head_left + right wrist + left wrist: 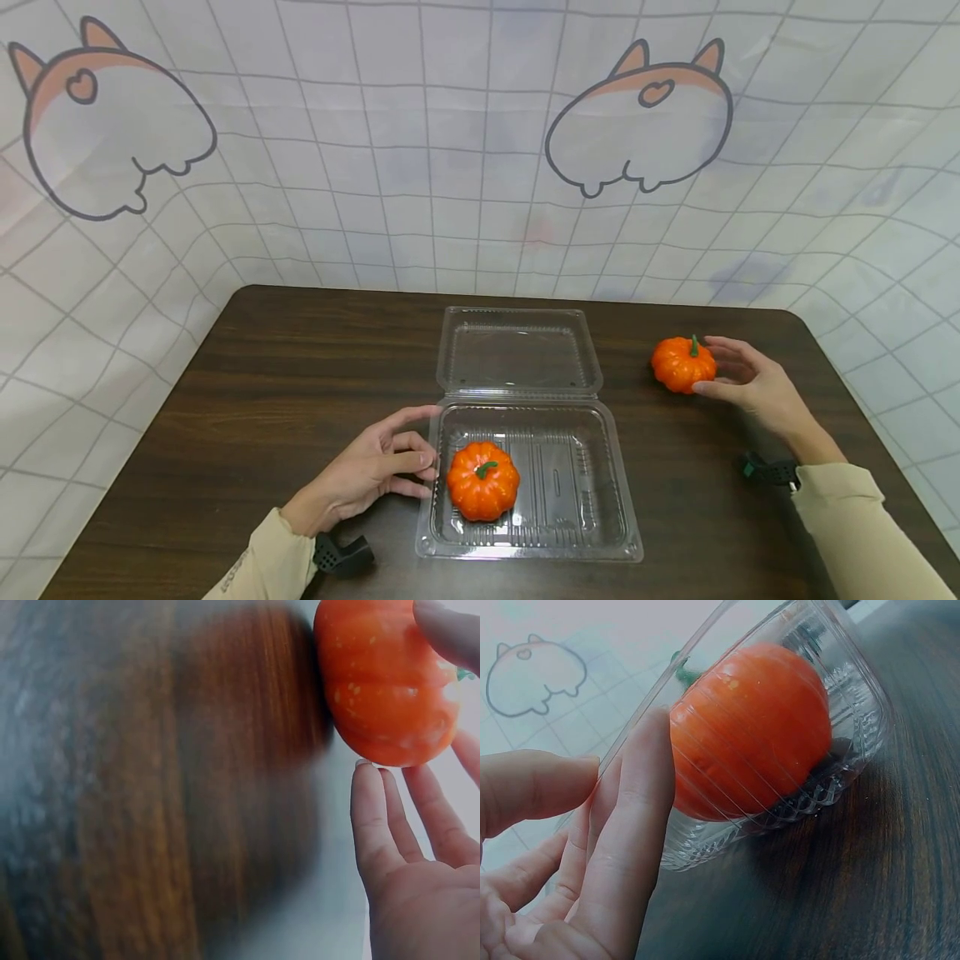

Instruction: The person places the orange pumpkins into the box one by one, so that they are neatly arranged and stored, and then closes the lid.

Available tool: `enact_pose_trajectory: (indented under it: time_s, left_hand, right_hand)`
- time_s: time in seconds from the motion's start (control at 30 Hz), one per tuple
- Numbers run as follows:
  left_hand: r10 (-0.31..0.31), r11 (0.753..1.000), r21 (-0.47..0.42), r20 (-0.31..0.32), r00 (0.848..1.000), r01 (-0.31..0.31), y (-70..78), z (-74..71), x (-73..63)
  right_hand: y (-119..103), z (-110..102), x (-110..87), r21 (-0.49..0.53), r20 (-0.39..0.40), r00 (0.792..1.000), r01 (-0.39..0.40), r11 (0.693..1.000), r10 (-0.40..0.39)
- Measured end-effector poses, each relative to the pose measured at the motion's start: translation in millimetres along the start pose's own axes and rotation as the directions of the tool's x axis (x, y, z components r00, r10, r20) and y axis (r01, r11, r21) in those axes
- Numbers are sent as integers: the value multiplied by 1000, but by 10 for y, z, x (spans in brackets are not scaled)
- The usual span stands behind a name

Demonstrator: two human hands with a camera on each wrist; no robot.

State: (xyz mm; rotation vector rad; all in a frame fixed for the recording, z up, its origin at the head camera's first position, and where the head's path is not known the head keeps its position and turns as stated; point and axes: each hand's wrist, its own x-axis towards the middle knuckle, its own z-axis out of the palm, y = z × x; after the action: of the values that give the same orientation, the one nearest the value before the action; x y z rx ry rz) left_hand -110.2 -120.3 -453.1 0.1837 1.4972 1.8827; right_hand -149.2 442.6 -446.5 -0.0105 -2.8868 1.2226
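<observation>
A clear plastic clamshell container (555, 546) lies with its lid (517, 350) folded back, on the dark table. Inside its left part sits an orange toy pumpkin (483, 492) with a green stem; the left wrist view shows this pumpkin (757, 727) through the clear wall. My left hand (375, 467) holds the container's left rim, thumb on the edge and fingers along the outside wall. At the table's right, my right hand (761, 396) is beside a second orange pumpkin (678, 368). Its thumb and fairly straight fingertips are at the near side of that pumpkin (382, 697).
The dark wooden table (322, 358) ends at a white gridded curtain (375, 167) behind and on both sides. A black band (341, 554) is on the left wrist, another black band (768, 469) on the right.
</observation>
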Motion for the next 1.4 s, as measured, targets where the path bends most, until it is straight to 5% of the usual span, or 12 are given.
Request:
enact_pose_trajectory:
  time_s: [1.4]
  left_hand:
    - [7,1000,7,4,1000,-7,0,-7,6]
  right_hand:
    - [-125,-38,-107,53,-7,999,32,998,-31]
